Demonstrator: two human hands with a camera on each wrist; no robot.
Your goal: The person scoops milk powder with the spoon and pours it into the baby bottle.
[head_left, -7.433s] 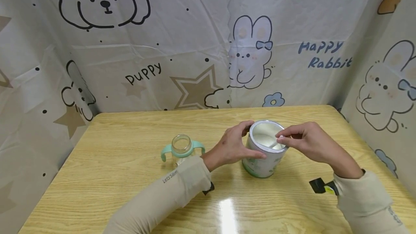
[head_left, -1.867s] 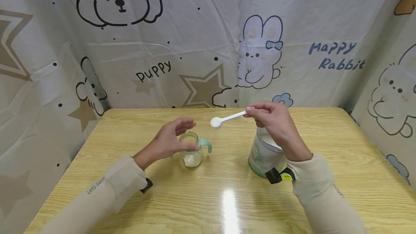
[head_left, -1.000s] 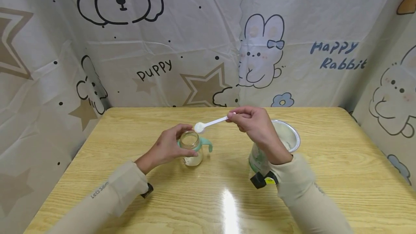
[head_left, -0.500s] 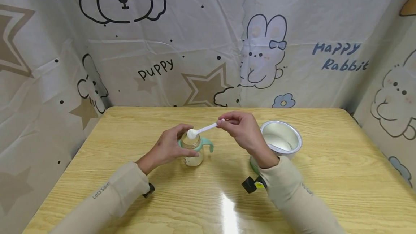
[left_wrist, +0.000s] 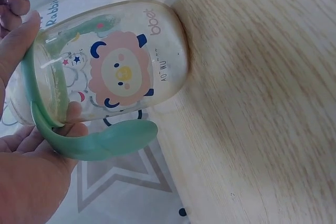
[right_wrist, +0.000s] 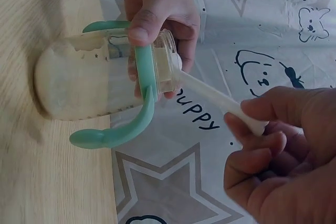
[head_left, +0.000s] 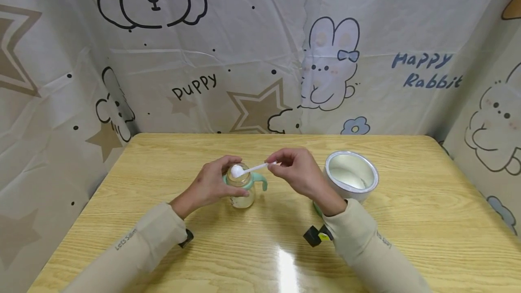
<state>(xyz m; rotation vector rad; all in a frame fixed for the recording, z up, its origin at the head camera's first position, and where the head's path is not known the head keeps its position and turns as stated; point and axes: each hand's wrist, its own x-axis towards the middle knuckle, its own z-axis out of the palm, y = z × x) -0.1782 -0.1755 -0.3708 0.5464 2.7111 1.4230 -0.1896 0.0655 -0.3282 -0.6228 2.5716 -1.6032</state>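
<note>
A clear baby bottle [head_left: 242,201] with a mint-green two-handled collar [right_wrist: 145,69] stands upright on the table, its mouth uncapped. My left hand [head_left: 211,181] grips it round the collar, thumb in front and fingers behind. A bear face is printed on the bottle [left_wrist: 123,72] in the left wrist view, and pale powder shows inside. My right hand [head_left: 299,174] pinches the end of a white measuring scoop [head_left: 255,168]. The scoop's bowl is tipped over in the bottle's mouth, and its contents are hidden. The handle slants up towards my right fingers [right_wrist: 273,106].
An open can of white powder [head_left: 359,194] stands right of the bottle, partly behind my right wrist. The wooden table [head_left: 228,248] ends at a patterned cloth [head_left: 252,58] at the back. Black wrist cameras [head_left: 312,236] hang below the sleeves.
After dipping into the can, my right hand has carried the powder-filled scoop left and tipped it into the bottle's mouth. My left hand has moved from the can to the bottle.
</note>
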